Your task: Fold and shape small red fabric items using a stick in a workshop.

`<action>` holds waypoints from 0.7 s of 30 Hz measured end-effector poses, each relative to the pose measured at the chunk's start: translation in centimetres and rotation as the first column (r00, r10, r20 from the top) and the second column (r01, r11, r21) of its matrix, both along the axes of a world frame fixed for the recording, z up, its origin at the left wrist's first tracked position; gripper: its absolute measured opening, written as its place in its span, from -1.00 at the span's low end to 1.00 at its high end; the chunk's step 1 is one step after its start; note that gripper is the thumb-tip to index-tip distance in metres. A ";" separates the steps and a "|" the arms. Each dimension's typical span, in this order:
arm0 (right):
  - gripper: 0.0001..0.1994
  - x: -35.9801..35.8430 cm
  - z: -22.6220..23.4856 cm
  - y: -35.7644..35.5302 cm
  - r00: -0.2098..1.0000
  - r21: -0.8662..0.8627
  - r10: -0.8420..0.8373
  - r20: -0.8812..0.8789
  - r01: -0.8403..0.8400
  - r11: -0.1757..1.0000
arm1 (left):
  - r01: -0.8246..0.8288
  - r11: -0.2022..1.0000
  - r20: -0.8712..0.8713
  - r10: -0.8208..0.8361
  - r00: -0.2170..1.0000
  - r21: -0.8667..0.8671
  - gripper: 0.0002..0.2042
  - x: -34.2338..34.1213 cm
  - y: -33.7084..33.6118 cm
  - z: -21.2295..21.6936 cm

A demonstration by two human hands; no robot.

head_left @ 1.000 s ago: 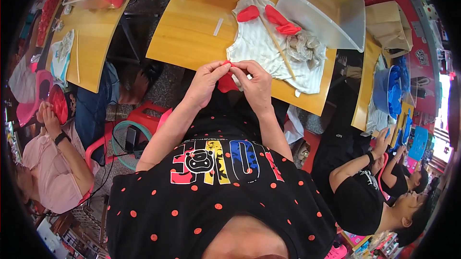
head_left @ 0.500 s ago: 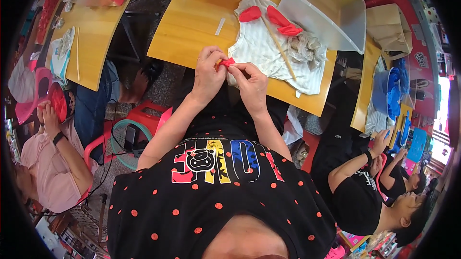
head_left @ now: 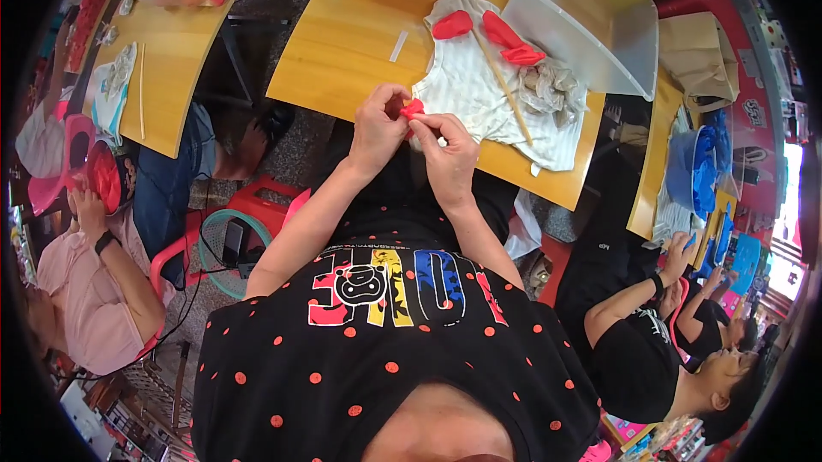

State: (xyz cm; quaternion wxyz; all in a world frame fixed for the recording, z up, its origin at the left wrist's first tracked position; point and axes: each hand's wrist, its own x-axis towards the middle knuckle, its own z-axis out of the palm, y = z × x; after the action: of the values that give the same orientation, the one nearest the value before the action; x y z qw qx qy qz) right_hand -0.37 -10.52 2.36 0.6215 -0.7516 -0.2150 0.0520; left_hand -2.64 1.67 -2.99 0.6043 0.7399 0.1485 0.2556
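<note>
At the near edge of the surface (head_left: 342, 42), a small red piece (head_left: 413, 107) was pinched between left hand (head_left: 377, 124) and right hand (head_left: 447, 149); it had been drawn slightly nearer the body over the last second, folding apparently continuing.

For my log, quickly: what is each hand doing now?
Left hand: closed, pinching the small red piece.
Right hand: closed, pinching the same piece.

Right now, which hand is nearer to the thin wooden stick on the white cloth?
The right hand. It sits at the edge of the white cloth, just left of the wooden stick. The left hand is farther left, over the bare yellow table.
</note>
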 end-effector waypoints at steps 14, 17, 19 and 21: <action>-0.90 -0.9 0.4 0.6 0.829 0.444 0.173 -0.531 0.099 0.890 | 0.088 0.993 0.134 -0.077 0.988 -0.078 -0.76 -1.1 0.8 1.8; -0.88 -1.5 0.5 0.9 0.792 0.458 0.183 -0.582 0.134 0.879 | -0.009 0.966 0.169 -0.035 0.985 0.257 -0.71 -1.2 1.0 2.1; -0.90 -1.6 0.1 1.1 0.835 0.427 0.156 -0.528 0.102 0.898 | 0.082 0.993 0.103 -0.074 0.992 -0.079 -0.73 -1.1 0.8 1.5; -0.91 -1.8 0.0 1.2 0.874 0.392 0.130 -0.468 0.073 0.917 | 0.132 0.926 0.115 -0.097 0.989 -0.354 -0.75 -1.1 0.2 1.1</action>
State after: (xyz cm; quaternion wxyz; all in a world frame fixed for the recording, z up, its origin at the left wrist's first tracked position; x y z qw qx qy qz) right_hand -2.15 -9.31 2.33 0.7938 -0.5689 -0.0698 0.2033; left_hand -3.72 1.90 -1.92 0.7501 0.6107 0.1204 0.2234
